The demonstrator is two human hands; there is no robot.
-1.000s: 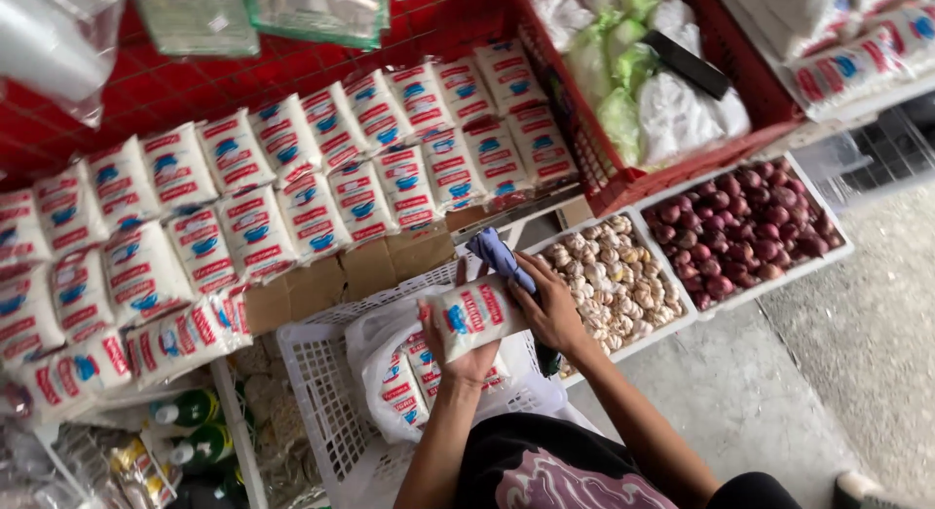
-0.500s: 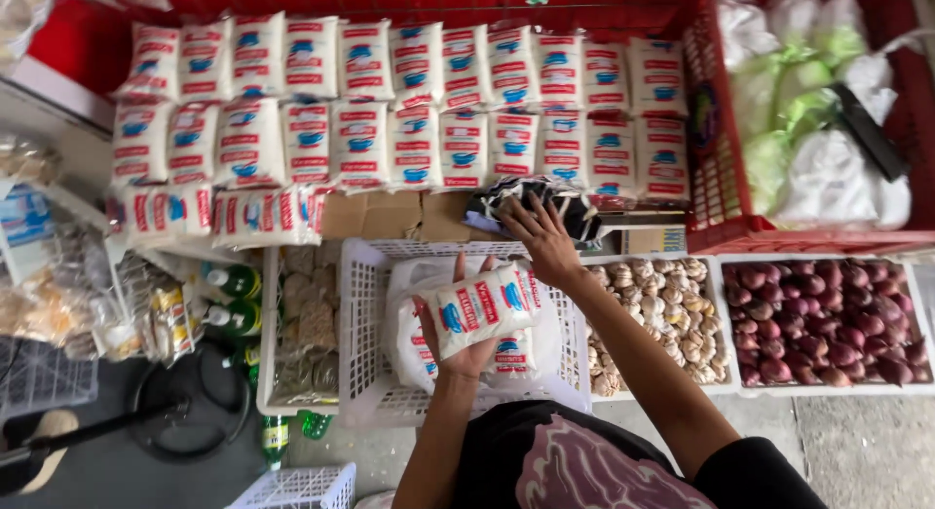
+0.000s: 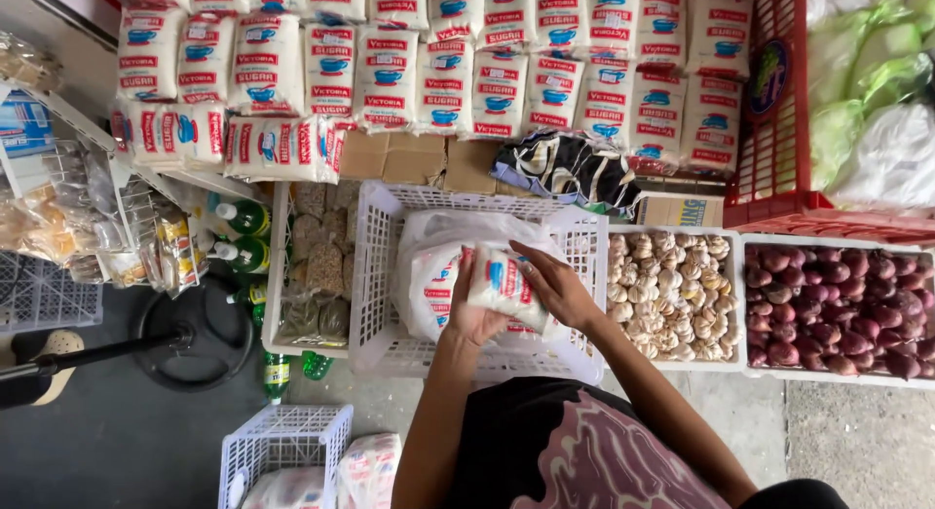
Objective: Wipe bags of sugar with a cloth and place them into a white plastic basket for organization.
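Sugar bag (image 3: 503,287) in closed left hand (image 3: 474,319), right hand (image 3: 555,287) on top.

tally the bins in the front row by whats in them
bin of brown packets: 1
basket of sugar packs: 1
tray of garlic: 1
tray of red onions: 1
total: 4

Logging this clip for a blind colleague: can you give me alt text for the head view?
Both hands, left hand and right hand, hold a white sugar packet over a white plastic crate holding a bag of more packets. Trays of garlic and red onions sit to the right.
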